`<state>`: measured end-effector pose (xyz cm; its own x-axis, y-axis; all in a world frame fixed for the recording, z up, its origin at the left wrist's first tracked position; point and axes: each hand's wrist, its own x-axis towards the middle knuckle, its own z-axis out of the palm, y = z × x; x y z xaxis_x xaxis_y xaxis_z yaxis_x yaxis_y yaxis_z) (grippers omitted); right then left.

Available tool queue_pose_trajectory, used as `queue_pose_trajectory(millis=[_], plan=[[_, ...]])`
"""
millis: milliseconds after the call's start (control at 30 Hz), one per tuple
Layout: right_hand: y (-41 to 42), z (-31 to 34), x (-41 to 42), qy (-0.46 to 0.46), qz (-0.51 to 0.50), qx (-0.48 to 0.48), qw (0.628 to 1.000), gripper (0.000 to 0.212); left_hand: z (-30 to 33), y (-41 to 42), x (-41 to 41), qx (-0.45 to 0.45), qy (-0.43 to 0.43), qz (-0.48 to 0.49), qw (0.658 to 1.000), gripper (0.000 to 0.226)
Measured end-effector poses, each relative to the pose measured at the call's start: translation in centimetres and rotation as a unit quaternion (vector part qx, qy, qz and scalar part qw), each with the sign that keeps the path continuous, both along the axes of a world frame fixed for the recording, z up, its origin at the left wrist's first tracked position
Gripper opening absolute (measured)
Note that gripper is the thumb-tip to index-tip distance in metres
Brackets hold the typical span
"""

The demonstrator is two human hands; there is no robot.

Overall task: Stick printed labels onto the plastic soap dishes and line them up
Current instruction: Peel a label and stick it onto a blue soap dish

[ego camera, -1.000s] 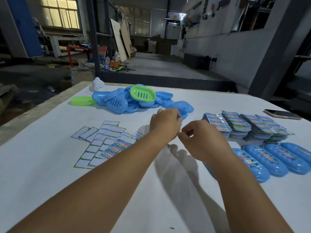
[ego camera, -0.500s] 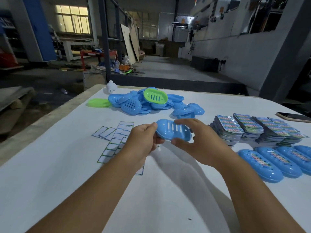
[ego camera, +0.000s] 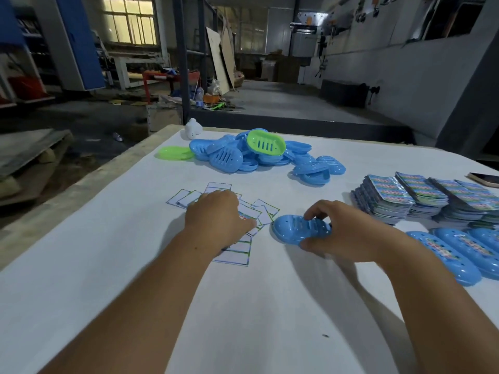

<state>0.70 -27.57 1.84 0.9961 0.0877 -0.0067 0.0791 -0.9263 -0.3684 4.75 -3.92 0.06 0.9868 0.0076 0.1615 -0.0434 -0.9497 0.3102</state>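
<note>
On table: right hand (ego camera: 348,236) grips blue soap dish (ego camera: 293,229); left hand (ego camera: 216,220) on labels (ego camera: 237,252).

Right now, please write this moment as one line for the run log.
left hand: on loose labels | right hand: holds blue soap dish on table | label: not yet on

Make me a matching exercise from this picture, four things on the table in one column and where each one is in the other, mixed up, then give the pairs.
Things:
1. green soap dish
2. phone
3. blue soap dish
4. left hand

Places:
A. far right table edge
B. held by the right hand
C. on top of the blue pile
D. over the scattered label sheets

Pairs: 1-C, 2-A, 3-B, 4-D
</note>
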Motion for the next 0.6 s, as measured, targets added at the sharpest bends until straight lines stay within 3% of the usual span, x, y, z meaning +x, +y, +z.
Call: queue_pose_trajectory(millis=[133, 233, 333, 433, 500, 600], plan=[[0.2, 0.1, -0.2, -0.003, 0.001, -0.009, 1.000, 0.048, 0.5, 0.3, 0.3, -0.145, 0.060, 0.012, 0.988, 0.065], [0.4, 0.3, -0.4, -0.005, -0.006, -0.010, 1.000, 0.051, 0.9, 0.1, 0.5, -0.238, 0.038, 0.006, 0.971, 0.023], [1.0, 0.6, -0.5, -0.050, 0.001, 0.020, 0.999, 0.057, 1.5, -0.6, 0.1, -0.404, 0.033, -0.040, 0.913, 0.012], [2.3, 0.8, -0.5, -0.097, 0.019, 0.171, 0.980, 0.055, 2.0, -2.1, -0.8, -0.532, 0.060, -0.113, 0.837, 0.008], [2.9, 0.8, -0.3, -0.074, 0.027, 0.277, 0.957, 0.045, 2.0, -2.8, -1.3, -0.548, 0.078, -0.144, 0.821, 0.011], [2.7, 0.7, 0.0, -0.091, 0.010, 0.318, 0.943, 0.033, 1.9, -3.1, -1.3, -0.521, 0.087, -0.155, 0.835, 0.005]])
